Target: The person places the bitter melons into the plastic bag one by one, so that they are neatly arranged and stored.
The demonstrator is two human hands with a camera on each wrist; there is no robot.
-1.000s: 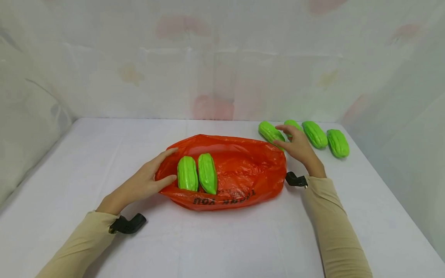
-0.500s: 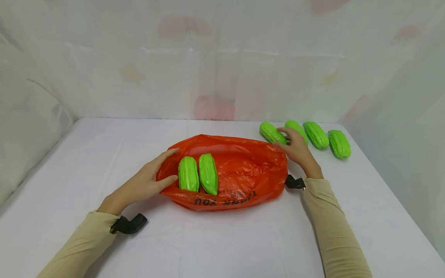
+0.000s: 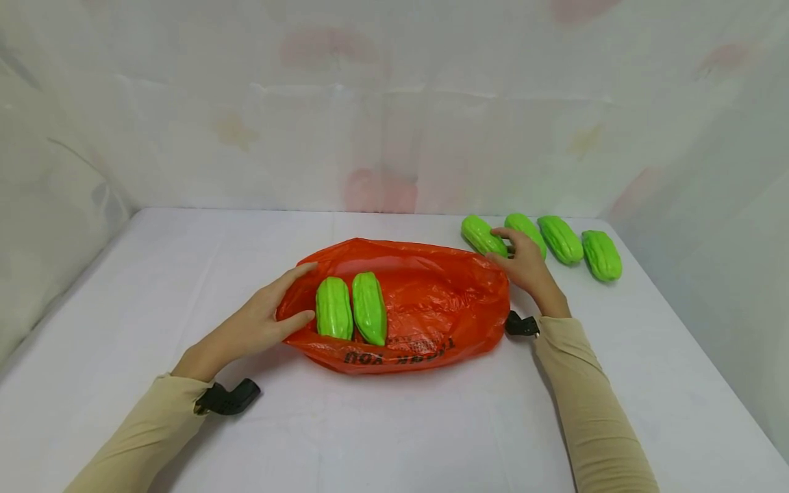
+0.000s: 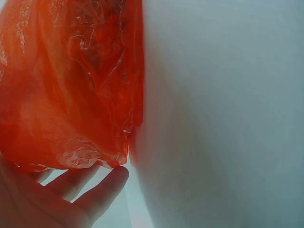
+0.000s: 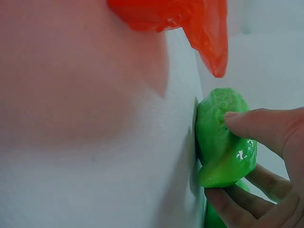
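Note:
A red plastic bag printed "THANK YOU" lies with its mouth spread in the middle of the table. Inside its left part are two bright green ribbed gourds. My left hand rests against the bag's left end, thumb and fingers spread wide apart. In the left wrist view its fingertips touch the edge of the red plastic. Beyond the bag's right end, my right hand grips another green ribbed gourd with thumb on one side and fingers on the other. That gourd is close to the tabletop.
Several more green gourds lie in a row at the back right, right behind my right hand. A white cloth covers the table, and a pale patterned curtain hangs along its back and sides.
My right hand has shifted slightly left and toward the nearest gourd, its fingers drawing in around it. The left hand and the bag stay almost the same.

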